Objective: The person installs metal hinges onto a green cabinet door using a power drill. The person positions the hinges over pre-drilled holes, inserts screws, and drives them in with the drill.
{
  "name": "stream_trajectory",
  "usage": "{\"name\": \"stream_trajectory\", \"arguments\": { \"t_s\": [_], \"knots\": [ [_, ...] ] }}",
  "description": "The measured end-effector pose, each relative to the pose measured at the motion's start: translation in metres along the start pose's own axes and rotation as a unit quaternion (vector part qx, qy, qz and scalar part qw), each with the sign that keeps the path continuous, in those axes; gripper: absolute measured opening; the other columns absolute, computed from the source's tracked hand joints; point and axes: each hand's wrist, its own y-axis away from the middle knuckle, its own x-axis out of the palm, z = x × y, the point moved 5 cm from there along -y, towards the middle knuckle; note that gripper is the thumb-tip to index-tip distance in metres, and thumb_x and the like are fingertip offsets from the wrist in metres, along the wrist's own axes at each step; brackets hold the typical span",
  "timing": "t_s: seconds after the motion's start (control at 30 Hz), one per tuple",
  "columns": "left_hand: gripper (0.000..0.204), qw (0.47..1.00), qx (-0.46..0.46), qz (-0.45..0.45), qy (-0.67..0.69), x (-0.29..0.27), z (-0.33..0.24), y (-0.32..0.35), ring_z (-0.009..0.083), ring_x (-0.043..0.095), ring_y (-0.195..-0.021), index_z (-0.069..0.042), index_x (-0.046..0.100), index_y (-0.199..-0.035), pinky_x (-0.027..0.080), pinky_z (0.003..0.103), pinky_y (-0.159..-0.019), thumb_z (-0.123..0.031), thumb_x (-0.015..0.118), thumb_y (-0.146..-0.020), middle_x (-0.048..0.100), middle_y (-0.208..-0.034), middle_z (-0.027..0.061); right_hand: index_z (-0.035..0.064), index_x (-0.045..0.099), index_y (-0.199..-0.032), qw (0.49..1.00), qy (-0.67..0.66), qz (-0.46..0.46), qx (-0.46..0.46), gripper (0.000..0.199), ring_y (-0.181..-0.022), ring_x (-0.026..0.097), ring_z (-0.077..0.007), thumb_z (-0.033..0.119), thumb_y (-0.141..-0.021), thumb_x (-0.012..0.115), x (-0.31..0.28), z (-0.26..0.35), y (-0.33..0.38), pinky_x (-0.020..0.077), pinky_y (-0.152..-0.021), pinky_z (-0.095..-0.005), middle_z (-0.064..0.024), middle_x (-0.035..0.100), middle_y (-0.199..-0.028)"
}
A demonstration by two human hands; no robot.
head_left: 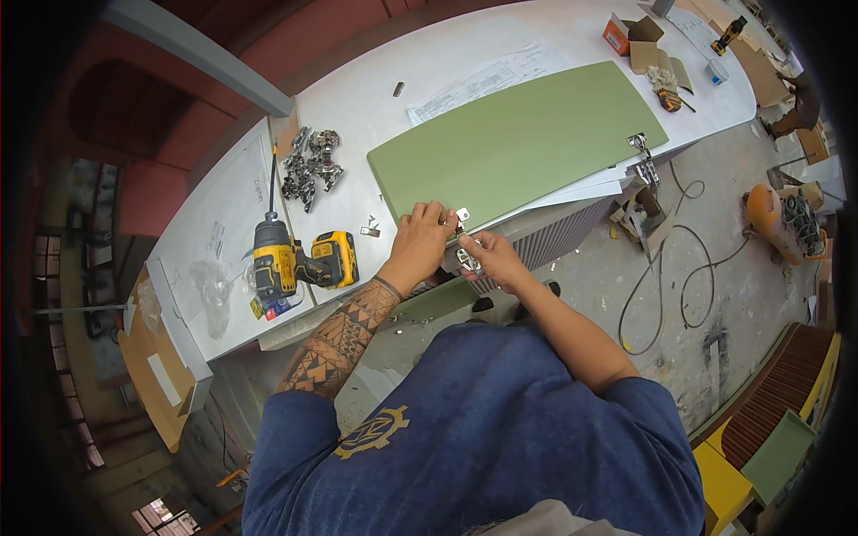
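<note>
A long green panel [523,143] lies flat on the white worktable [375,98]. My left hand [418,243] rests on the panel's near corner, fingers curled on its edge. Just right of it, my right hand [490,261] grips a metal hinge [466,257] at that corner, at the table's front edge. Another metal hinge [641,156] sits on the panel's far right corner.
A yellow and black cordless drill [290,261] lies left of my hands. A heap of several metal hinges [311,165] sits behind it. Paper sheets [487,82], small cardboard boxes [639,40] and a glove [666,89] lie farther back. Cables [666,268] run over the floor at right.
</note>
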Motion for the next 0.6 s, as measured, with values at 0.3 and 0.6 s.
{"name": "stream_trajectory", "arguments": {
  "t_s": [0.3,0.6],
  "knots": [
    [0.040,0.961,-0.064,-0.180,0.202,0.004,0.000,0.047,0.0347,0.057,-0.115,-0.006,0.072,-0.129,0.047,0.043,-0.101,0.000,0.067,-0.090,0.061,-0.123,0.0153,0.0013,0.065,-0.109,0.999,0.026,-0.032,0.005,0.052,-0.071,0.071,-0.0150,0.051,-0.098,0.071,-0.005,-0.005,0.000,0.0618,-0.063,-0.0293,-0.0053,0.069,-0.090],
    [0.060,0.736,-0.379,-0.496,0.263,0.003,0.055,0.220,0.0207,0.055,-0.115,0.000,0.041,-0.146,0.047,0.036,-0.103,-0.002,0.071,-0.094,0.052,-0.130,0.0101,-0.0018,0.067,-0.102,0.938,0.248,-0.184,-0.160,0.037,-0.082,0.068,-0.0219,0.033,-0.095,0.076,-0.023,0.039,0.034,0.0540,-0.075,-0.0369,-0.0108,0.070,-0.091]
  ]
}}
